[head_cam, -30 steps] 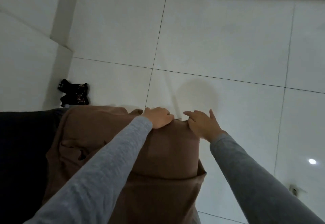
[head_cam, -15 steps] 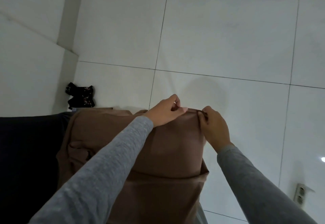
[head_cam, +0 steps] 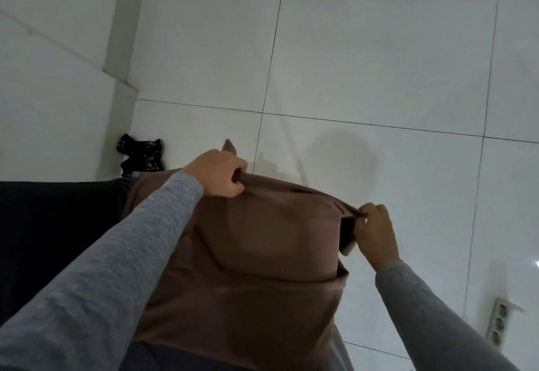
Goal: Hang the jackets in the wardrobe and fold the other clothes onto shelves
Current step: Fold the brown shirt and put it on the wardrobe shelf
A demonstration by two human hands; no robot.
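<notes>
The floor [head_cam: 364, 64] has big white tiles. A small black cloth [head_cam: 141, 156] with flowers lies on it far left, by the wall. A white power strip [head_cam: 499, 324] lies near right. A brown cloth [head_cam: 262, 254] lies partly on a dark surface [head_cam: 43, 225] near left.

A garment [head_cam: 262, 254] stretches between the left hand [head_cam: 217, 173] and right hand [head_cam: 376, 230], each gripping its far edge. On the floor [head_cam: 350, 64], a small cloth [head_cam: 141, 156] lies left of the left hand, a power strip [head_cam: 498, 324] right of the right hand.
</notes>
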